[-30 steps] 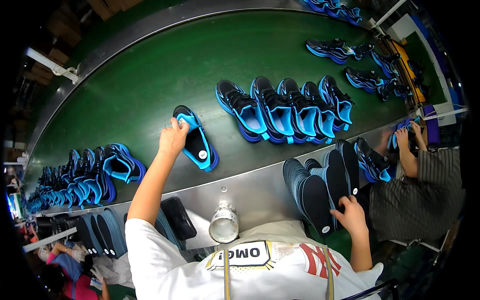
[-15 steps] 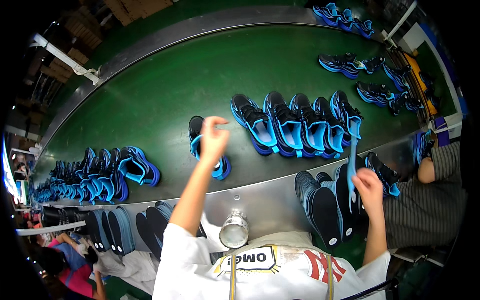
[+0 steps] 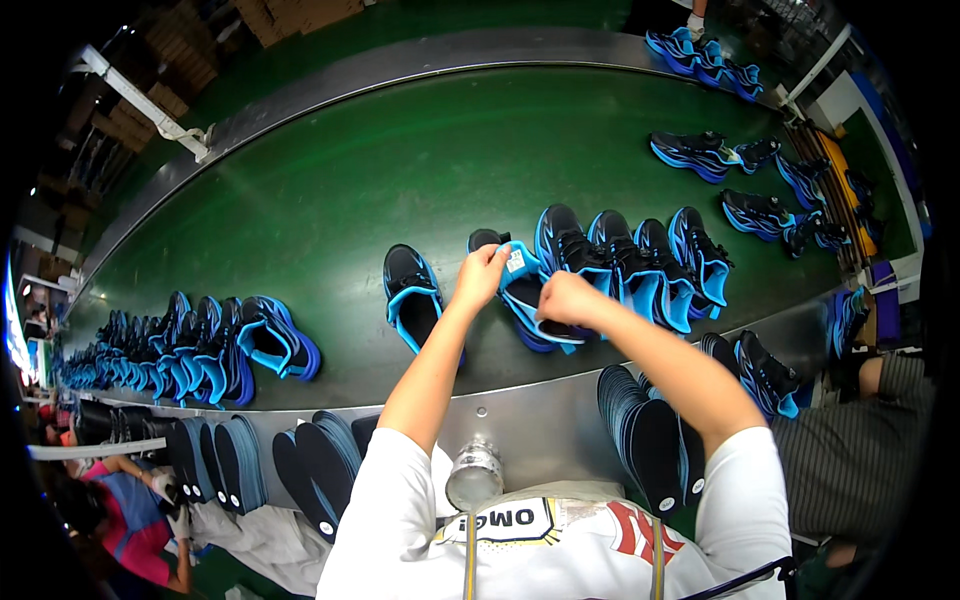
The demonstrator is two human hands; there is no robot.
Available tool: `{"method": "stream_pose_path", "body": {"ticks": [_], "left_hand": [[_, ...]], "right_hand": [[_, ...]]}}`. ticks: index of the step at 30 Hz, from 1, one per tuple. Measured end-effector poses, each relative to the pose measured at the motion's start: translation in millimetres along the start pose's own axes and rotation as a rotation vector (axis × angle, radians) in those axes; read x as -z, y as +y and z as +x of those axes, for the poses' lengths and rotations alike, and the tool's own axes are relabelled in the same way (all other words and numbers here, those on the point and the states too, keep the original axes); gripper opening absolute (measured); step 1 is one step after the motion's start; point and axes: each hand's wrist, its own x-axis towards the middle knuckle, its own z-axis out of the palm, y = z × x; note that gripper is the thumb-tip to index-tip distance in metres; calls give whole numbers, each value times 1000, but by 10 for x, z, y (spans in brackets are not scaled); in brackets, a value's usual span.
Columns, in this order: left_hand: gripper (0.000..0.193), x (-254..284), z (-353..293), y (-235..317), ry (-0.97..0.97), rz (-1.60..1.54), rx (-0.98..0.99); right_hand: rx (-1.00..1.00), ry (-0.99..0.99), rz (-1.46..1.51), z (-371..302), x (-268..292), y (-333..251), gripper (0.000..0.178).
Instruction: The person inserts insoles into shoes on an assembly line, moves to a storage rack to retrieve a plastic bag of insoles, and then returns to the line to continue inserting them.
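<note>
both hands, left (image 3: 482, 272) and right (image 3: 563, 297), grip one black-and-blue sneaker (image 3: 527, 300) on the green conveyor surface (image 3: 330, 190), beside a matching row of sneakers (image 3: 640, 262).

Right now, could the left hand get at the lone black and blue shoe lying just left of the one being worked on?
Probably yes. The left hand grips the shoe being worked on, and the lone shoe lies right beside that forearm on the green belt with nothing between, but the hand would have to let go.
</note>
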Motion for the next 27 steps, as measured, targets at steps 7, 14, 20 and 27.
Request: {"method": "stream_pose_path", "body": {"ticks": [7,14,20,27], "left_hand": [[36,77,-170,-27,-70,-92,-7],[41,39,-266,183,15,116,4],[31,27,-185,-79,6,-114,-61],[28,-26,-257,-104,28,-67,-17]], "right_hand": [[330,483,-435,-97,-623,162,15],[73,66,-519,-68,-384,128,24],[304,244,-626,64,-597,173,13],[283,247,-770,388,-695,275,14]]}}
